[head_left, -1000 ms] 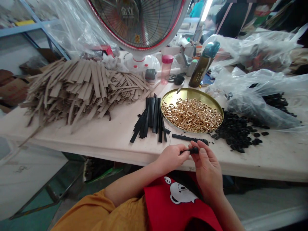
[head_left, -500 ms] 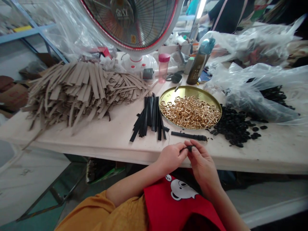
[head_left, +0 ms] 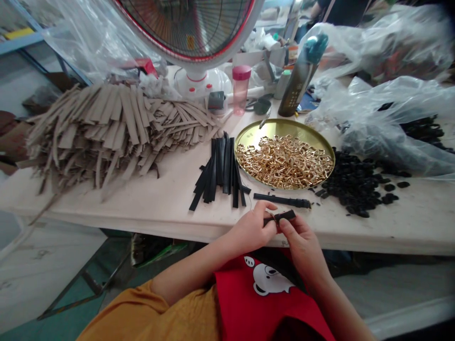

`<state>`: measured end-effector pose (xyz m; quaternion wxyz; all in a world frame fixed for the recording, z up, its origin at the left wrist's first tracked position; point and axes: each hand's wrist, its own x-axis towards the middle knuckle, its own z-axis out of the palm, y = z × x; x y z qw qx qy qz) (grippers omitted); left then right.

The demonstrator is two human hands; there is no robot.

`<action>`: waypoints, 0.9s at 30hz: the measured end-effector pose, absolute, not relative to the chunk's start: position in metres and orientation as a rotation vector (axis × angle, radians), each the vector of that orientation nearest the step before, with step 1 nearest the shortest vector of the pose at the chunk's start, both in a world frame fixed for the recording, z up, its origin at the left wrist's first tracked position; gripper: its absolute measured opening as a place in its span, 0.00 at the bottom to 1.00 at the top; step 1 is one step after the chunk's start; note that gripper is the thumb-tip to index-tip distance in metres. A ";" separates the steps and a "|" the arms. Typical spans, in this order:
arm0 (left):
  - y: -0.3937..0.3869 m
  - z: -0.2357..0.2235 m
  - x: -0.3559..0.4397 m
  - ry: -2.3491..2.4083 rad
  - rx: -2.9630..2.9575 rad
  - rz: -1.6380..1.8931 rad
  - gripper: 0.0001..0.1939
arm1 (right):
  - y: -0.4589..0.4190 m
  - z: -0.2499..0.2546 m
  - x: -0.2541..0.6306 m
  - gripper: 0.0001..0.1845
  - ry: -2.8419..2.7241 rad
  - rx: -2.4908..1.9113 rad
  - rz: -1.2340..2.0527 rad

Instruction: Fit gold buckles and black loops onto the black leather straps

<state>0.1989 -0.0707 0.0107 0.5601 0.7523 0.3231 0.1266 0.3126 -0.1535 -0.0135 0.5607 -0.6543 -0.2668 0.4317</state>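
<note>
A short black strap (head_left: 286, 216) is pinched between both my hands, just over the table's front edge. My left hand (head_left: 251, 229) has its fingers closed on the left part, with the index finger bent above it. From the right, my right hand (head_left: 303, 240) grips it with thumb and fingers, and the free end sticks out past the thumb. A small gold-coloured piece shows where the fingertips meet, too small to make out. Just beyond lies another black strap (head_left: 279, 199). Gold metal buckles (head_left: 287, 163) fill much of a round gold tray (head_left: 273, 126).
Black straps (head_left: 220, 166) lie fanned left of the tray, beside a big heap of grey-beige strips (head_left: 103, 128). Small black rings (head_left: 355, 184) and plastic bags (head_left: 387, 113) lie to the right. A fan (head_left: 199, 71), pink bottle (head_left: 240, 92) and dark bottle (head_left: 296, 90) stand behind.
The black strap has turned so more of its right end shows. My left index finger has lifted off it, and my right fingers have shifted lower. The view has moved slightly.
</note>
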 end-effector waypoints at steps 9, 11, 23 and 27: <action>-0.076 -0.001 0.193 0.849 1.552 0.186 0.10 | -0.156 -0.028 0.317 0.12 -0.997 -1.829 0.379; -0.076 -0.001 0.192 0.842 1.546 0.161 0.11 | -0.159 -0.027 0.315 0.10 -1.074 -1.781 0.350; -0.083 0.020 0.183 0.773 1.839 0.207 0.12 | -0.173 -0.013 0.322 0.18 -0.590 -1.404 1.242; -0.086 0.018 0.181 0.844 1.894 0.260 0.11 | -0.174 -0.013 0.320 0.15 -0.494 -1.249 1.463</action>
